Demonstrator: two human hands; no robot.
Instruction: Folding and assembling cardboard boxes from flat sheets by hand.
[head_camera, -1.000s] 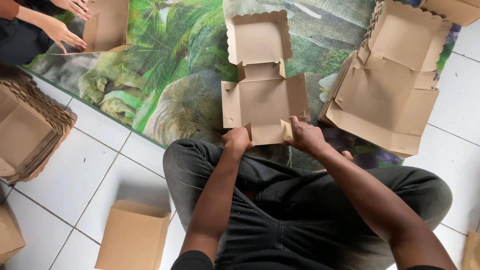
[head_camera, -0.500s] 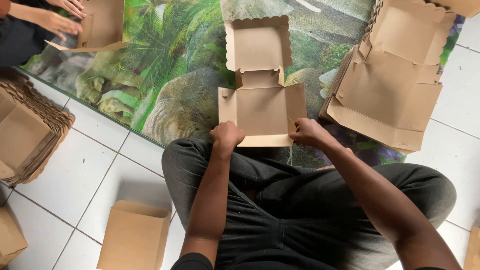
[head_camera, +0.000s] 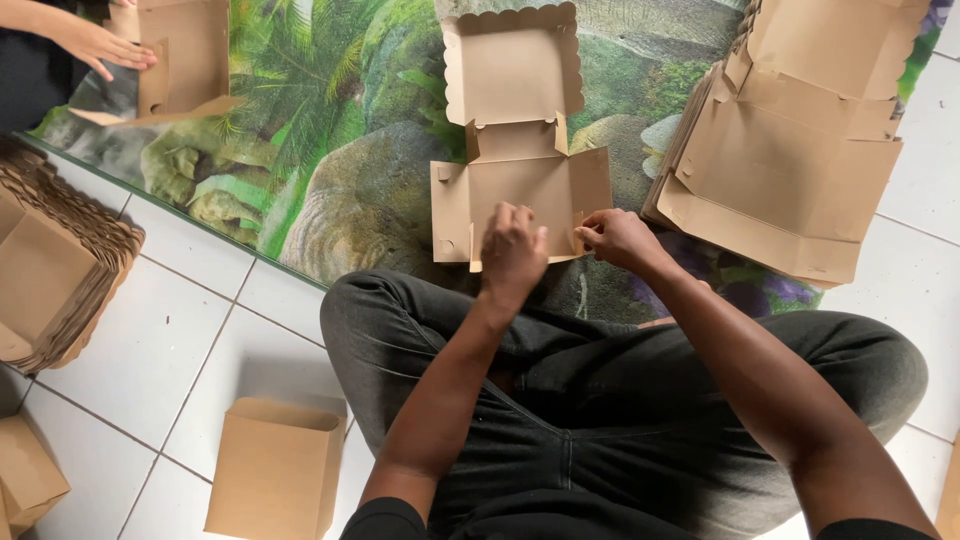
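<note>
Beside the stack (head_camera: 790, 170), on the mat (head_camera: 330, 170), left hand (head_camera: 512, 255) presses the box (head_camera: 520, 190) flat; right hand (head_camera: 618, 238) pinches its flap; light, creasable card, probably best gripped at edges.

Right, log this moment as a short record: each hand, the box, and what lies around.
left hand: fingers pressed on the near edge of the flat cardboard box
right hand: pinching the box's near right corner flap
box state: unfolded, scalloped lid open, lying on the printed mat
right side: stack of flat boxes
left side: another stack on tiles
far left: another person's hand on a box
</note>
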